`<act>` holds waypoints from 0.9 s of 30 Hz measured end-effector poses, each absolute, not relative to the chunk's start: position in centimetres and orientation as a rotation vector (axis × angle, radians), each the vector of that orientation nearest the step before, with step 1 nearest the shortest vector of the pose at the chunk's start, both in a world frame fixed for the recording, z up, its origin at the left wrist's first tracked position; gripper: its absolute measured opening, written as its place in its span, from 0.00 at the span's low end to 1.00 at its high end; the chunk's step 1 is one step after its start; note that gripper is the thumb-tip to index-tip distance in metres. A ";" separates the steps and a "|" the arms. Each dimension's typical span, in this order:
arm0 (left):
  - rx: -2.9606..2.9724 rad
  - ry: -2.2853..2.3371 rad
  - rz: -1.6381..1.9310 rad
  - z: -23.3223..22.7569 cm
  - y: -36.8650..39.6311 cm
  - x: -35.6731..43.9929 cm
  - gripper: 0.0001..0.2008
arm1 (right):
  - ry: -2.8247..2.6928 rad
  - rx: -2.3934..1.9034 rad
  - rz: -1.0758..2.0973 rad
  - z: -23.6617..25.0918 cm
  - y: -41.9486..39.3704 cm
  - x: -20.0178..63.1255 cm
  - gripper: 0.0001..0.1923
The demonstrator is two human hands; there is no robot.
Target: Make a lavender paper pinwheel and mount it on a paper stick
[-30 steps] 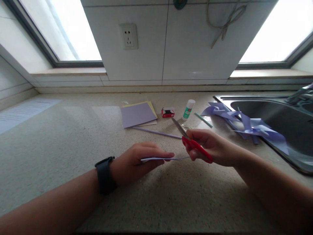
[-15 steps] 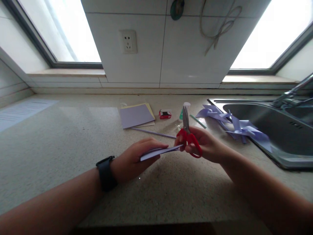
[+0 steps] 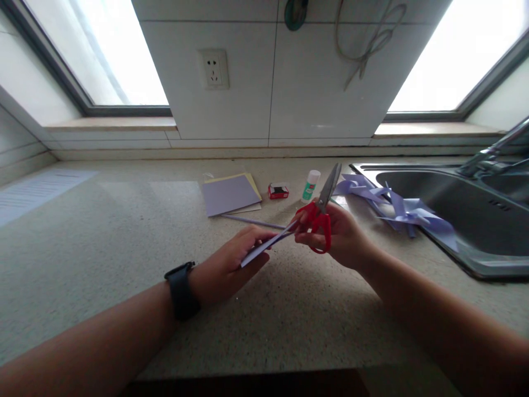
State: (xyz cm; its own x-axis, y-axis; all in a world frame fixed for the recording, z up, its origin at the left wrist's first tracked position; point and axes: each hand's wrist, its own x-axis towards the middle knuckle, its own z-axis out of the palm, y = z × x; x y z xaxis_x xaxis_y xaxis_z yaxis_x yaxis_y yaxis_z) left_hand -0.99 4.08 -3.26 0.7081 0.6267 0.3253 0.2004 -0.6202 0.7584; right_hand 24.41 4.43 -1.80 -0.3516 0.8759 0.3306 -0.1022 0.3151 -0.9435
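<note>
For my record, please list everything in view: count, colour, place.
paper: 1+, purple, left hand
scissors: 1, red-handled, right hand
sheets: 3+, purple, yellow, white, centre
box: 1, red, beside sheets
glue: 1, green-white, behind scissors
rod: 1, purple, behind paper
sink: 1, steel, right
pinwheels: 2+, purple, sink edge
tap: 1, silver, by sink
page: 1, white, left
wall: 1, white, back
socket: 1, white, wall
cord: 1, beige, wall
item: 1, green, wall
windows: 2, white, back
counter: 1, beige, below
watch: 1, black, left wrist
hands: 2, above counter

We seem to be in a kitchen; silver metal sink (image 3: 479, 220) and chrome faucet (image 3: 490, 153) at right; speckled beige countertop (image 3: 111, 237) across the middle.
</note>
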 end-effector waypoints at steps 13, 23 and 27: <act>2.148 0.586 0.724 -3.5 4.3 -0.9 0.18 | -1.580 -0.727 0.994 -1.2 4.3 23.2 0.14; 2.138 0.593 0.835 -3.4 4.3 -0.7 0.14 | -1.559 -0.769 0.950 -1.1 4.5 23.3 0.12; 2.057 0.629 0.804 -3.4 4.1 -0.7 0.13 | -1.583 -0.830 0.865 -1.2 4.5 23.2 0.13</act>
